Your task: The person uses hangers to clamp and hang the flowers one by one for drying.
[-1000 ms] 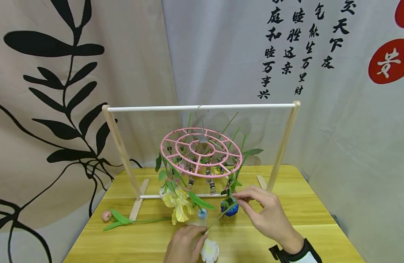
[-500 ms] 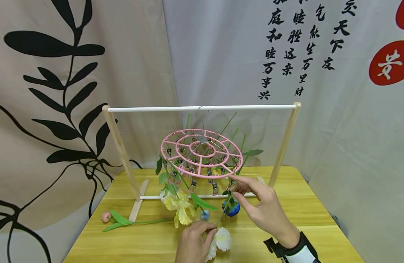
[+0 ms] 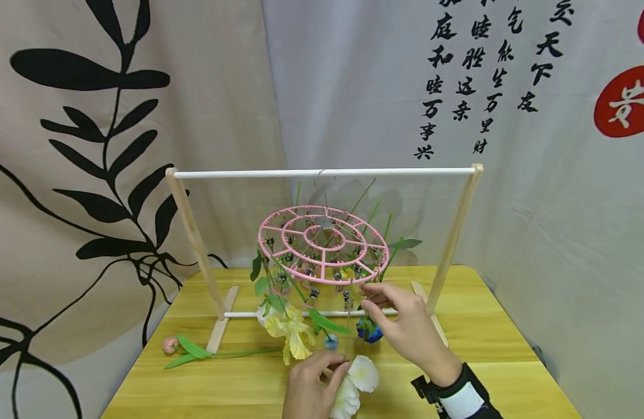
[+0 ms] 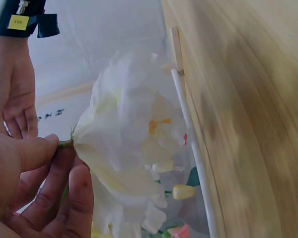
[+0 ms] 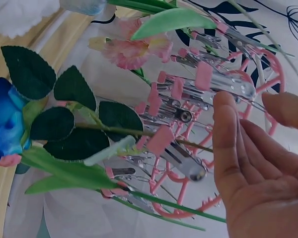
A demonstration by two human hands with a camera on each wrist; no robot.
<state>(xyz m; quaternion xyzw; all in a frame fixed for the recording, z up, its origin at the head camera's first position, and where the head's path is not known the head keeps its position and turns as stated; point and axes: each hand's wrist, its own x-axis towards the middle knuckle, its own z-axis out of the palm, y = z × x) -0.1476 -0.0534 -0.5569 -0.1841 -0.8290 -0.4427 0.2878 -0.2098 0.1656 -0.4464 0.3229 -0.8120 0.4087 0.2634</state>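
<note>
My left hand (image 3: pixel 314 384) pinches the stem of a white flower (image 3: pixel 348 396) just below its head, between thumb and forefinger. In the left wrist view, the white petals (image 4: pixel 119 114) spread out from the fingertips. From a pink round clip hanger (image 3: pixel 343 283) hang metal clips with pink tips (image 5: pixel 161 141). My right hand (image 3: pixel 400 326) is raised at the hanger's front right, thumb and forefinger apart. In the right wrist view its forefinger is close to a metal clip (image 5: pixel 228 84); contact cannot be made out. A blue flower (image 5: pixel 7 116) hangs clipped beside it.
A wooden stand with a white top bar (image 3: pixel 322 172) carries the hanger. A yellow flower (image 3: pixel 293 334) and a small blue one (image 3: pixel 331 341) hang at the front. A pink bud (image 3: pixel 170 345) with green leaves lies on the wooden table (image 3: pixel 196 390) at left.
My left hand has moved right with the white flower, whose stem now points more upright toward the clips. My right hand has shifted left and up, in front of the hanger's edge.
</note>
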